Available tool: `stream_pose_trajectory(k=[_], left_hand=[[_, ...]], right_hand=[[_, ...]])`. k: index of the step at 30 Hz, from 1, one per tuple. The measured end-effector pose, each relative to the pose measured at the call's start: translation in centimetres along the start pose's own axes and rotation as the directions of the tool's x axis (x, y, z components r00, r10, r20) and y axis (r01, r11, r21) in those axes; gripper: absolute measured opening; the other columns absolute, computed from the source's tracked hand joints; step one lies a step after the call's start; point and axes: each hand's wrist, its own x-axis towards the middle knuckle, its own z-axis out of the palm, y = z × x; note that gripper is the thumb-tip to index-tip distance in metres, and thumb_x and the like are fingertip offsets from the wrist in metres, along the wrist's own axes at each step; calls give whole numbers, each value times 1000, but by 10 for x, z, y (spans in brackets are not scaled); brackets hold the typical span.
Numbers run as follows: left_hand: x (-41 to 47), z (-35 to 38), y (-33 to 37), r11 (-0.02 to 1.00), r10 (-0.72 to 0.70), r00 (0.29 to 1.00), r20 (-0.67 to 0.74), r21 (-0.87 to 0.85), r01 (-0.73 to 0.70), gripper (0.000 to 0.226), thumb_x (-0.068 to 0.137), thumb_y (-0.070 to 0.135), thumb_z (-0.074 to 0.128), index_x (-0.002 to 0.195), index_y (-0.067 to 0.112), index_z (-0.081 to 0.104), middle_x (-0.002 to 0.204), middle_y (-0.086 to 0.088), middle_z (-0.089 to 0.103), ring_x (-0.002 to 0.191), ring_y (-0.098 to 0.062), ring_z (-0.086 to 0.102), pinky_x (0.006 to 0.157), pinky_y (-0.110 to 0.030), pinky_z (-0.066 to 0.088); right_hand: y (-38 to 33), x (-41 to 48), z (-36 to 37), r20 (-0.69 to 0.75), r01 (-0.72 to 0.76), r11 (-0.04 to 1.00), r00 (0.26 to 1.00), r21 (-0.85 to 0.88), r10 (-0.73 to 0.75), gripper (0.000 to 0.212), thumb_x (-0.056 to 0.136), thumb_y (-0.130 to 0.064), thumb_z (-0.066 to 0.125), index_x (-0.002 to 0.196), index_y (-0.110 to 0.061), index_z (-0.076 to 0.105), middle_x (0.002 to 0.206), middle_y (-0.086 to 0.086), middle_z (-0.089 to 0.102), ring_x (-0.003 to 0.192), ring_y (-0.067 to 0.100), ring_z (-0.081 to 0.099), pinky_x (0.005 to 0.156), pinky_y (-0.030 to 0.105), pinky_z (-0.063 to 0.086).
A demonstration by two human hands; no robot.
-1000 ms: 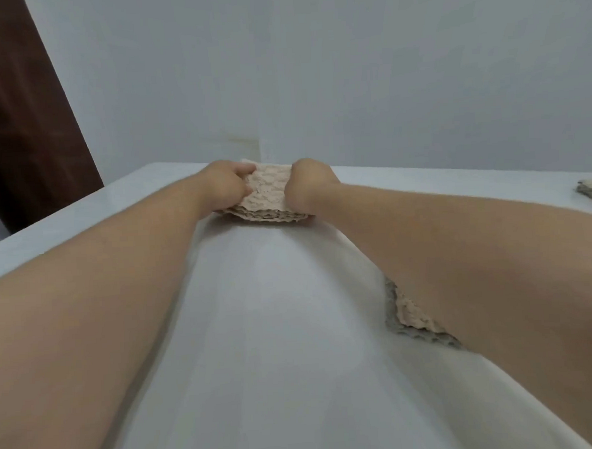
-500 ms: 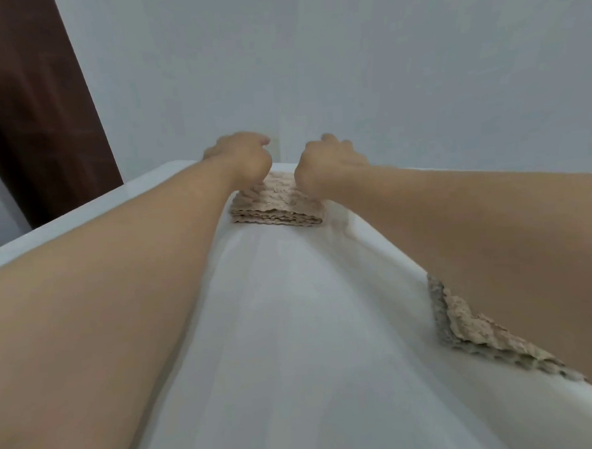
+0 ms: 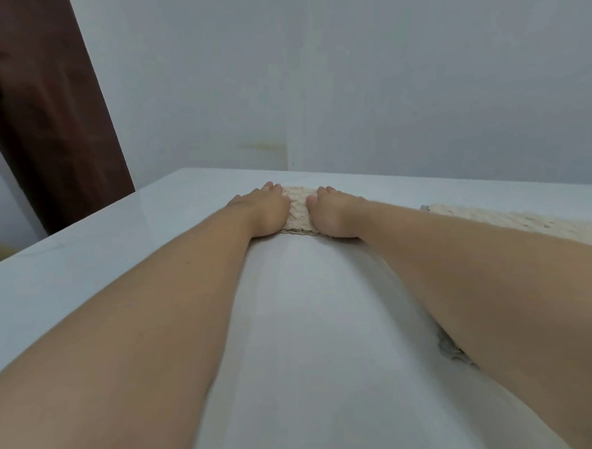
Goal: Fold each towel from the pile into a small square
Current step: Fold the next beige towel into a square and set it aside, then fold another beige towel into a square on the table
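A small folded beige towel (image 3: 299,208) with a knobbly weave lies at the far side of the white table (image 3: 84,269). My left hand (image 3: 264,208) lies flat on its left part, fingers straight. Flat on its right part lies my right hand (image 3: 331,214). Both arms stretch far forward over the table. A second beige towel (image 3: 514,221) lies to the right behind my right forearm, and a grey-beige towel corner (image 3: 448,348) peeks out under that forearm.
A pale wall (image 3: 349,84) rises just behind the table's far edge. A dark brown door or panel (image 3: 41,100) stands at the left. The table's left edge runs diagonally toward me.
My hands were curled on the folded towel; now both lie flat with straight fingers on it. The camera view has shifted, showing more towel on the right.
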Motion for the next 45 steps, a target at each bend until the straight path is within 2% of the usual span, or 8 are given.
stream_pose_trajectory(k=[8, 11, 15, 23, 31, 37, 41, 45], left_hand=[[-11, -4, 6, 998, -15, 999, -32, -59, 13, 56, 108, 37, 19, 160, 14, 19, 168, -5, 20, 153, -22, 21, 124, -45, 17], [-27, -3, 8, 987, -38, 974, -224, -160, 2, 57, 108, 41, 21, 160, 17, 22, 167, -2, 21, 153, -21, 23, 125, -43, 12], [-54, -14, 13, 966, -119, 887, -446, -259, 0, 51, 109, 33, 25, 154, 14, 38, 161, -3, 38, 149, -19, 31, 126, -41, 10], [-151, -35, 92, 935, -23, 912, -410, -331, -125, 41, 105, 16, 37, 144, 13, 52, 155, -1, 46, 142, -22, 39, 116, -31, 27], [-262, -34, 211, 877, 132, 971, -202, -432, -209, 53, 93, 3, 46, 143, 19, 54, 157, 6, 40, 141, -16, 42, 103, -24, 37], [-287, -11, 259, 878, 156, 983, -95, -442, -182, 47, 95, 11, 49, 139, 25, 59, 150, 5, 51, 139, -15, 46, 114, -32, 38], [-280, 14, 250, 890, 108, 973, -205, -415, -187, 34, 98, 16, 52, 128, 20, 67, 138, 1, 61, 130, -17, 54, 111, -27, 38], [-268, 25, 233, 901, 48, 912, -407, -376, -216, 25, 97, 19, 57, 116, 16, 73, 121, -2, 69, 116, -20, 60, 103, -28, 41]], right_hand=[[-1, -1, 2, 4, -83, 978, 996, 193, 84, 59, 105, -32, 17, 159, -8, 15, 168, 8, 10, 154, 26, 12, 122, 56, 9], [1, -1, -1, 9, -102, 956, 995, 275, 104, 62, 103, -34, 16, 159, -8, 15, 169, 9, 6, 154, 27, 12, 123, 55, 9], [4, -28, -19, -74, -76, 908, 990, 412, 117, 51, 103, -22, 22, 149, 1, 31, 157, 21, 27, 142, 36, 33, 116, 47, 28], [51, -142, -60, -281, 58, 858, 954, 510, 103, 39, 92, -11, 47, 120, -22, 71, 130, -6, 66, 119, 16, 61, 101, 29, 48], [115, -284, -59, -333, 22, 881, 930, 473, 156, 40, 94, -10, 46, 123, -21, 72, 125, -6, 70, 115, 14, 63, 97, 29, 50], [172, -339, -33, -310, -98, 817, 894, 567, 323, 37, 94, -11, 49, 121, -22, 72, 124, -5, 70, 116, 15, 62, 102, 31, 48], [205, -353, -16, -318, -155, 751, 837, 642, 445, 32, 93, -12, 51, 114, -23, 73, 113, -3, 72, 105, 17, 63, 95, 32, 49], [233, -359, 4, -399, -225, 713, 700, 663, 592, 24, 94, -19, 53, 107, -22, 73, 102, -3, 73, 94, 22, 66, 83, 36, 54]])
